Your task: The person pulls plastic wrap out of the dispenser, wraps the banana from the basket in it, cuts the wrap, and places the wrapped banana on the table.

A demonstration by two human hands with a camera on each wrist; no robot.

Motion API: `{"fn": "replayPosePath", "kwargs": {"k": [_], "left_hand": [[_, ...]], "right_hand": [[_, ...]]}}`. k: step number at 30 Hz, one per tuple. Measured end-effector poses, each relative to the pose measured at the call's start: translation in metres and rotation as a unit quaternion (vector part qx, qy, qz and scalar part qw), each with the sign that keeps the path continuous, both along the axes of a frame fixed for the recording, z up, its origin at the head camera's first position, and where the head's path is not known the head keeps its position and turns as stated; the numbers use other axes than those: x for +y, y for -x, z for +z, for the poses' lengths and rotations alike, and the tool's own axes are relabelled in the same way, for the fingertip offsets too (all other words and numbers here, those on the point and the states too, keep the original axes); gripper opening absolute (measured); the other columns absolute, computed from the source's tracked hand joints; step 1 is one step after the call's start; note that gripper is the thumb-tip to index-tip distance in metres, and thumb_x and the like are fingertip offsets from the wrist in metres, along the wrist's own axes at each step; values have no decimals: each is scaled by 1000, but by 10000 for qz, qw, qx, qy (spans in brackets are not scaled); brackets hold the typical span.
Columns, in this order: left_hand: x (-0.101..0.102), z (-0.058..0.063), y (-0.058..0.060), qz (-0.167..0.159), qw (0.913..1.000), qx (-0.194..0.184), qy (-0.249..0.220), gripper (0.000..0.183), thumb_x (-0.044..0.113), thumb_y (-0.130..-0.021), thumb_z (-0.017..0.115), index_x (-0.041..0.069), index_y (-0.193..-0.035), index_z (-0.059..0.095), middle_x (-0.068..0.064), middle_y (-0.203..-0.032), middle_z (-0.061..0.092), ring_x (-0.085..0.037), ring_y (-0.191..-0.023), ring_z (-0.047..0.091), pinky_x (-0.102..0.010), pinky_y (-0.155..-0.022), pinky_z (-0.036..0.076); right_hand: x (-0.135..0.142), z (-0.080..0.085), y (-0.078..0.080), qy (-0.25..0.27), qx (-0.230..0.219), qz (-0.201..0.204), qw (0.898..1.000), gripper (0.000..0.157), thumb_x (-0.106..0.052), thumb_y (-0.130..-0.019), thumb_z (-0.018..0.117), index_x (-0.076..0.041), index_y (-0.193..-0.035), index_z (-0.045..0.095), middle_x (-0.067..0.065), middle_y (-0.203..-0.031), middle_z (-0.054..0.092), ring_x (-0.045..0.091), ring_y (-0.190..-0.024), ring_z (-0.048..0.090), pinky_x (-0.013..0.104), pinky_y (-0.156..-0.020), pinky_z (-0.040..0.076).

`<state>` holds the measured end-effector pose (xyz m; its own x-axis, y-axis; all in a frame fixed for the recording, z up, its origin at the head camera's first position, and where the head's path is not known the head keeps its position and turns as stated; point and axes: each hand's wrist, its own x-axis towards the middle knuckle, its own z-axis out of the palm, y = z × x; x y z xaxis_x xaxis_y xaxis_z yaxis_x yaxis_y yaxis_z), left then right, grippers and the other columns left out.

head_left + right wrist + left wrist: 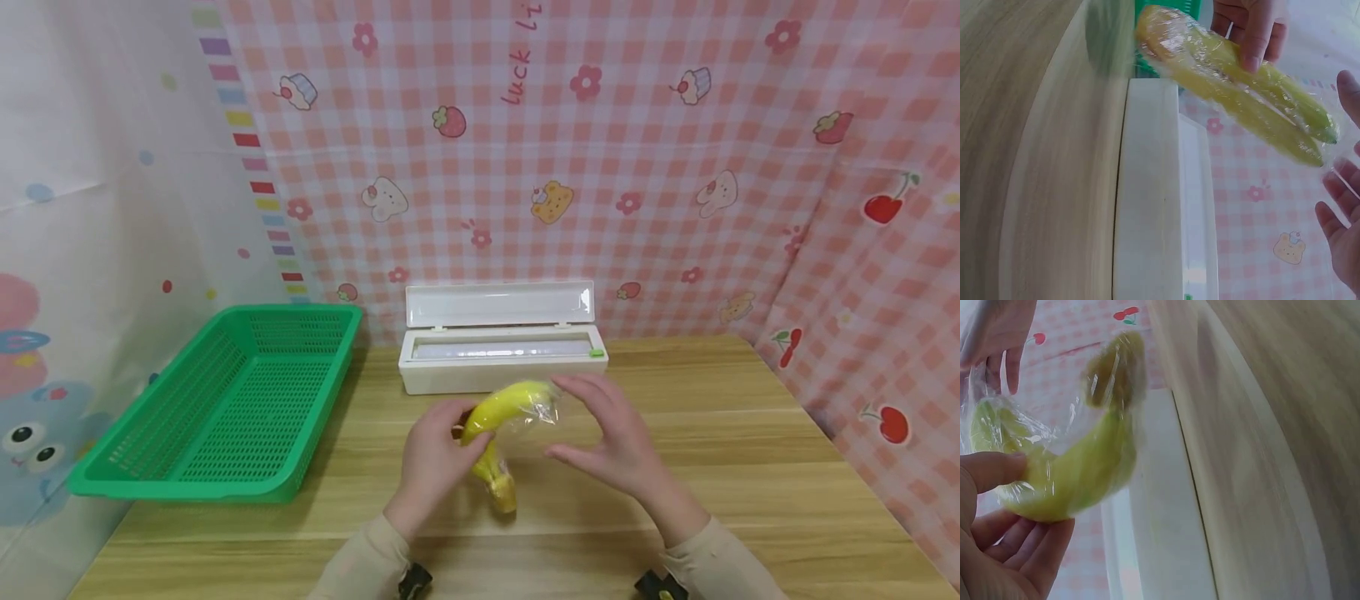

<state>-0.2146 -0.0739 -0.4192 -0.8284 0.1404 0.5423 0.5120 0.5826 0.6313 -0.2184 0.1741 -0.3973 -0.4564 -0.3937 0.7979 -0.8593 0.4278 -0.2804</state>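
Clear plastic wrap (545, 411) covers a bunch of yellow bananas (504, 405), clinging in shiny creases and extending past the tips. Thumb and fingers of my left hand (437, 454) pinch the bunch around its middle, above the table. The brownish stem end (503, 493) points down toward me in the head view. My right hand (618, 440) is at the tip end, thumb and fingers spread apart. In the right wrist view its fingertips (1341, 165) are right at the loose film past the banana tips (1319, 156).
Behind the hands stands a white wrap dispenser (502, 379) with its lid (498, 305) raised, a roll inside and a small green slider at its right end. A green perforated basket (180, 489) sits at the left on the wooden table (750, 467). Patterned cloths hang around.
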Motion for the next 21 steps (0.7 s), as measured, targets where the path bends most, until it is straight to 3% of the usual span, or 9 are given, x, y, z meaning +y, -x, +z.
{"fn": "replayPosePath", "kwargs": {"k": [5,11,17,21], "left_hand": [[-2,0,2,-368,9942,-716,-718,31,3,-78,82,4,-107,70,-8,-100,69,-22,-90,68,-21,-72,57],[-4,-4,5,-709,9866,-1068,-1010,28,1,-79,80,3,-104,70,-10,-99,70,-25,-90,69,-28,-76,59],[-4,-8,7,-998,9798,-1419,-992,29,-3,-80,77,-1,-107,66,-14,-102,70,-29,-93,68,-30,-81,58],[-2,-12,9,-1169,9761,-1570,-942,29,-3,-82,76,0,-108,65,-13,-103,69,-29,-95,68,-29,-82,58]], "right_hand": [[-1,0,2,179,459,195,9986,67,-43,-85,75,3,-130,58,16,-126,60,31,-116,55,29,-109,37],[-3,1,5,492,922,183,9944,56,-42,-91,69,4,-122,63,16,-119,63,31,-109,57,27,-105,40],[-3,2,6,384,890,246,9950,51,-41,-92,68,3,-118,65,17,-119,65,32,-110,58,29,-106,40],[-3,2,6,120,487,293,9983,50,-39,-90,69,0,-121,65,16,-124,63,30,-115,57,31,-108,39]]}}
